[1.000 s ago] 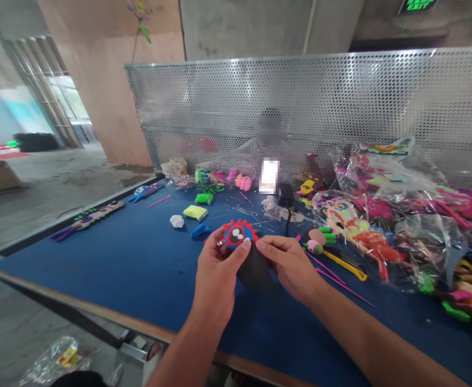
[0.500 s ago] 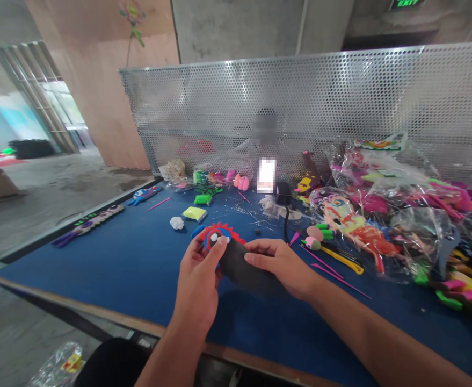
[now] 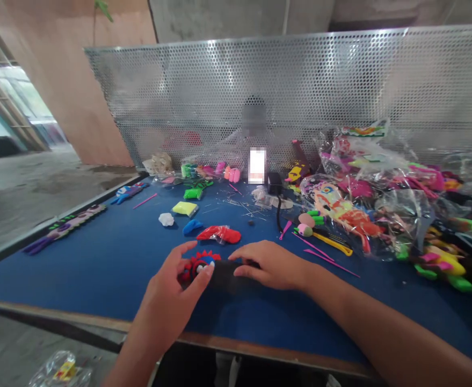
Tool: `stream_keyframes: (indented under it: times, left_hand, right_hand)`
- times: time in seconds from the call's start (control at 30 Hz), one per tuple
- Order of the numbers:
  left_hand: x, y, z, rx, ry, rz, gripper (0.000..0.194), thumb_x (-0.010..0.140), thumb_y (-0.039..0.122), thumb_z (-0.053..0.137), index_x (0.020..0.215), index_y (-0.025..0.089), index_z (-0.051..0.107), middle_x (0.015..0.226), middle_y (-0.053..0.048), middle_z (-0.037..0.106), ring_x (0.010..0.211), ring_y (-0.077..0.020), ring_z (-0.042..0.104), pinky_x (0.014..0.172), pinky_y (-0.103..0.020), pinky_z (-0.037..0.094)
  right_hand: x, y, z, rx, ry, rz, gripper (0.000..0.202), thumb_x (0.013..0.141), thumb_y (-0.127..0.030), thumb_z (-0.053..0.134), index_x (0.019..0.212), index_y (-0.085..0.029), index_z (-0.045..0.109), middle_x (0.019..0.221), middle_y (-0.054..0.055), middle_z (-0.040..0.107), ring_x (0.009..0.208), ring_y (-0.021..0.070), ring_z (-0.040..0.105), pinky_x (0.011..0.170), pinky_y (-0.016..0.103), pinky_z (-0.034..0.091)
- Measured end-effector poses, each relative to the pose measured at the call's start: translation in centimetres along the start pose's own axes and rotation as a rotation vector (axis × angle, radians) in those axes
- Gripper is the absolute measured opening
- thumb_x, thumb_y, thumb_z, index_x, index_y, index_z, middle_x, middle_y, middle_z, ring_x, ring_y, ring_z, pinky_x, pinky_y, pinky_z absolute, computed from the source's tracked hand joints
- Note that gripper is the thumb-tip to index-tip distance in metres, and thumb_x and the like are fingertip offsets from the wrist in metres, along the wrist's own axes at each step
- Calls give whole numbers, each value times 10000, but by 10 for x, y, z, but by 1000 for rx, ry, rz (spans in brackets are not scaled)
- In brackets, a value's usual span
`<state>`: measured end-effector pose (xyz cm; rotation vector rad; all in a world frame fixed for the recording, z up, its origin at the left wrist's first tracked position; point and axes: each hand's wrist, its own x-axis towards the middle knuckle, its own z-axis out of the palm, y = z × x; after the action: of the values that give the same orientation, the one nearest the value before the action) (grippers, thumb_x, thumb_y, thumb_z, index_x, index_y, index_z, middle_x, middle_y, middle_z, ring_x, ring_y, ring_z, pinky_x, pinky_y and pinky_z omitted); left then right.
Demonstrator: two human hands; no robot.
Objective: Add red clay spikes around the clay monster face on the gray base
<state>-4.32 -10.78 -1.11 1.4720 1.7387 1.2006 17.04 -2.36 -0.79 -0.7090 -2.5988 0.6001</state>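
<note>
A small modelling-clay figure (image 3: 201, 264), red with a spiky crest, blue parts and a black-and-white eye, sits low over the blue table. My left hand (image 3: 175, 287) is curled round it, thumb on its near side and fingers on its far side. To the figure's right extends a dark grey flat piece (image 3: 223, 277), blurred. My right hand (image 3: 274, 264) grips this piece's right end between thumb and fingers. Just beyond the hands lie a red clay lump in clear wrap (image 3: 222, 234) and a blue clay lump (image 3: 192, 227).
White (image 3: 166, 219), yellow (image 3: 185, 208) and green clay (image 3: 193, 193) lie farther back. Pink sticks (image 3: 320, 250) and a yellow-handled tool (image 3: 332, 243) are at right, beside bagged clay figures (image 3: 344, 209). A perforated metal screen (image 3: 203, 91) closes the back; a person sits behind it.
The figure and dark piece have come lower and nearer to me. The red lump behind them now shows in full. The view has shifted right and down.
</note>
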Motion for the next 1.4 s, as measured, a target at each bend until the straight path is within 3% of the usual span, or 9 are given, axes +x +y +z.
stream_keyframes:
  times: [0.17, 0.4, 0.53, 0.7, 0.77, 0.83, 1.03, 1.17, 1.4]
  left_hand:
    - [10, -21, -9, 567, 31, 148, 435, 833, 532, 547, 1177, 271, 595, 1037, -73, 677, 1015, -328, 602, 863, -467, 455]
    - [7, -36, -13, 478, 220, 403, 332, 867, 454, 530, 1101, 241, 629, 1252, -76, 551, 1117, -281, 546, 948, -383, 447]
    - [24, -24, -22, 435, 14, 436, 303, 891, 413, 504, 1125, 254, 613, 1218, -57, 587, 1082, -257, 574, 914, -355, 468]
    - [91, 5, -15, 670, -237, 657, 450, 870, 425, 538, 1273, 226, 538, 1298, -71, 563, 1213, -286, 487, 1038, -426, 362]
    - [119, 16, -2, 744, -454, 766, 499, 859, 452, 567, 1287, 200, 521, 1300, -92, 567, 1204, -284, 497, 1019, -409, 371]
    - [141, 24, 15, 762, -702, 877, 391, 826, 462, 624, 1120, 203, 615, 1131, -70, 647, 1070, -254, 577, 913, -340, 431]
    - [160, 16, 48, 720, -622, 921, 261, 860, 424, 597, 906, 167, 618, 899, -58, 628, 865, -206, 601, 738, -286, 445]
    - [160, 5, 47, 615, -580, 929, 249, 947, 372, 460, 866, 175, 590, 862, -33, 595, 803, -161, 579, 699, -259, 428]
    - [161, 6, 35, 387, -637, 910, 209, 935, 286, 465, 817, 169, 593, 770, -1, 564, 708, -121, 534, 652, -231, 403]
  right_hand:
    - [0, 8, -1, -162, -21, -45, 284, 936, -388, 501, 1046, -202, 684, 972, 76, 684, 914, 202, 615, 812, 310, 438]
    - [18, 29, 8, -267, 217, 259, 385, 906, -406, 519, 1211, -187, 605, 1032, 92, 633, 910, 222, 605, 782, 330, 442]
    - [31, 38, 13, -255, 210, 314, 434, 908, -468, 504, 1238, -208, 613, 1069, 102, 618, 943, 234, 605, 780, 325, 431]
    - [40, 49, 14, -197, 244, 340, 252, 866, -448, 600, 1002, -268, 714, 906, 32, 638, 894, 198, 599, 768, 299, 408]
    - [42, 51, 14, -176, 278, 357, 177, 845, -394, 644, 905, -239, 707, 886, 21, 639, 863, 183, 596, 746, 286, 403]
    - [43, 52, 15, -166, 314, 368, 114, 850, -318, 644, 822, -213, 676, 872, 17, 633, 846, 173, 590, 730, 278, 395]
    - [45, 54, 13, -161, 392, 383, 71, 886, -222, 566, 820, -202, 587, 898, 12, 597, 785, 148, 560, 679, 263, 380]
    - [47, 54, 9, -1, 457, 339, 109, 890, -205, 550, 784, -200, 573, 819, 1, 588, 764, 147, 546, 695, 265, 386]
    - [47, 48, 6, 233, 482, 291, 156, 903, -215, 530, 780, -183, 622, 706, -12, 600, 667, 125, 552, 642, 243, 421]
